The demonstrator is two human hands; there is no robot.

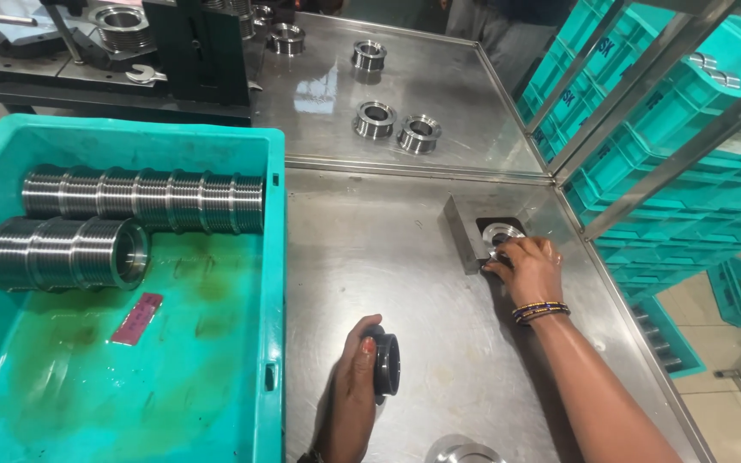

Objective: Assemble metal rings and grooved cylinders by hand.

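The left hand [355, 377] grips a dark round metal ring [385, 363] upright on the steel table [370, 257]. Ahead, the right hand [529, 267] seemingly pinches a shiny metal ring [499, 232] beside a grey steel block [462, 233].

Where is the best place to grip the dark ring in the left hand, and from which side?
Probably by its outer rim, from above: the dark ring stands on edge on the steel table, open bore facing sideways, and the left hand already wraps that rim.
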